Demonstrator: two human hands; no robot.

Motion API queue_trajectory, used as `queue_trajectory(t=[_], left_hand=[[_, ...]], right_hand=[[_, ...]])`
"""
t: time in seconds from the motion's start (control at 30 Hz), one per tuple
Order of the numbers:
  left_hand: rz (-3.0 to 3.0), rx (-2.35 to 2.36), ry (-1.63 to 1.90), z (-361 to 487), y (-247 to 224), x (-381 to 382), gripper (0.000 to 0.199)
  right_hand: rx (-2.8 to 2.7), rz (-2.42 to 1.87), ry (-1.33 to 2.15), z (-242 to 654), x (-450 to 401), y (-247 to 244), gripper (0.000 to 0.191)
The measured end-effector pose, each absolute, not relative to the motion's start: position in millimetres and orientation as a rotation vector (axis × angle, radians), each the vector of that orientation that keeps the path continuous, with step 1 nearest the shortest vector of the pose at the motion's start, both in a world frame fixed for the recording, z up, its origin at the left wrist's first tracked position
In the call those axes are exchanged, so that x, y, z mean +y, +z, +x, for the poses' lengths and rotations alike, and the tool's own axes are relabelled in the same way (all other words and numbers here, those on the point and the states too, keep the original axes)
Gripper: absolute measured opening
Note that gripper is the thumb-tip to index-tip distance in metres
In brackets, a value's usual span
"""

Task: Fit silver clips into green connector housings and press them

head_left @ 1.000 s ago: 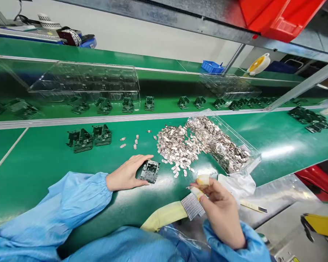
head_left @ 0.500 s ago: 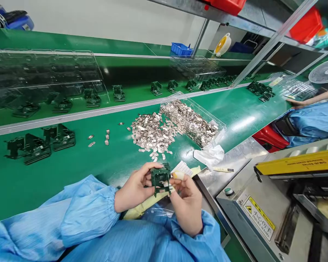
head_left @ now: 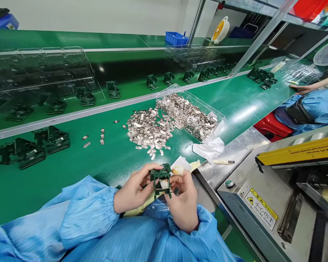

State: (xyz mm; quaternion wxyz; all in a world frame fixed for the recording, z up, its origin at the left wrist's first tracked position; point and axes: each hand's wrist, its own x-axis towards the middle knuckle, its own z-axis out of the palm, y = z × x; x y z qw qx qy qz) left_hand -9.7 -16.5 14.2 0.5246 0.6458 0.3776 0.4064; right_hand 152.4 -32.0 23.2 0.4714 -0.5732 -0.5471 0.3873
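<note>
A dark green plastic frame [head_left: 168, 174] with an open middle is held up in front of my body. My left hand [head_left: 132, 190] grips its left side, thumb in front and fingers behind. On the other side, my right hand [head_left: 184, 203] closes round the right edge. White finger cots cover some of its fingertips; one whitish tip shows through the frame's opening, another sticks out at the upper right. Whether a small part is also pinched there is hidden. Beyond the hands lies a heap of small silvery metal pieces [head_left: 149, 127], spilling from a clear plastic tray [head_left: 217, 128].
More dark green frames [head_left: 30, 149] lie at left, with others along the back ledge. Several loose metal pieces [head_left: 102, 136] sit left of the heap. A white cloth [head_left: 209, 148] and a grey machine [head_left: 251, 203] are at right. A co-worker's hand [head_left: 300, 88] rests farther off.
My right hand has shifted slightly left and in against the frame; a whitish fingertip now shows inside its opening. My left hand keeps its hold. The camera view has turned a little.
</note>
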Motion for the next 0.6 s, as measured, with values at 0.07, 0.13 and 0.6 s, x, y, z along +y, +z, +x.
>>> queue_trajectory(t=[0.07, 0.13, 0.6], left_hand=[[1.534, 0.938, 0.991, -7, 15, -17, 0.030], [1.482, 0.955, 1.022, -4, 17, -18, 0.027], [1.334, 1.050, 1.049, 11, 22, -30, 0.023]], right_hand=[[-1.309, -1.382, 0.954, 152, -33, 21, 0.024], [-1.246, -1.362, 0.976, 152, -34, 19, 0.029], [-0.825, -1.192, 1.371, 155, -34, 22, 0.030]])
